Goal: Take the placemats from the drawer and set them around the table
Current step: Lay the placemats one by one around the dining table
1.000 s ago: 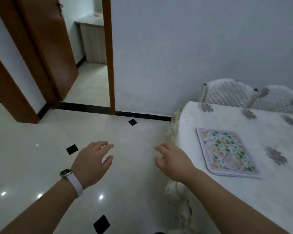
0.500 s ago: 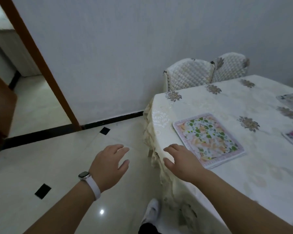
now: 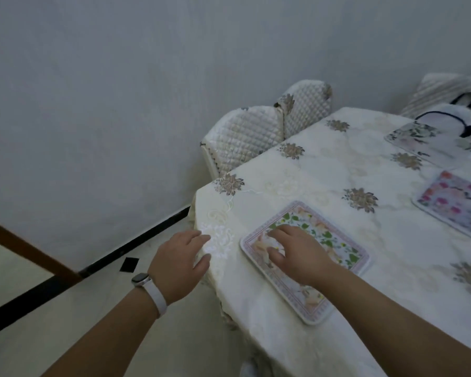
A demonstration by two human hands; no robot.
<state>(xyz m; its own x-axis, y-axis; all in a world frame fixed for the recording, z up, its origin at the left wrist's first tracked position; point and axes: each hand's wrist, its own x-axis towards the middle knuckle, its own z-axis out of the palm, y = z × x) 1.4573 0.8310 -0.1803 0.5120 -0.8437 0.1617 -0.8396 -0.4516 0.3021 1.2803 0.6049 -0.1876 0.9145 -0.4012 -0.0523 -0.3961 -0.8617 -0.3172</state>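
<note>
Here, in the head view, the table [image 3: 324, 172] carries a cream cloth with brown flower motifs. Three placemats lie flat on it:

- The leaf-pattern placemat [image 3: 337, 248] lies near the table's corner, closest to the person.
- The pink placemat [image 3: 457, 205] lies at the right edge of the view, well apart from the first.
- The grey floral placemat [image 3: 416, 140] lies at the far end, just beside a white bag [image 3: 446, 121] with dark handles.

The right hand [image 3: 299, 254] is over the near part of the leaf-pattern placemat, fingers spread and nearly straight, gripping nothing. Contact with the mat cannot be confirmed.

The left hand [image 3: 180, 265] hangs at the table's corner edge, fingers loose and extended, holding nothing. A watch [image 3: 142, 278] on a white band sits on its wrist.

Two quilted chairs [image 3: 245, 137] stand against the wall beyond the corner.
</note>
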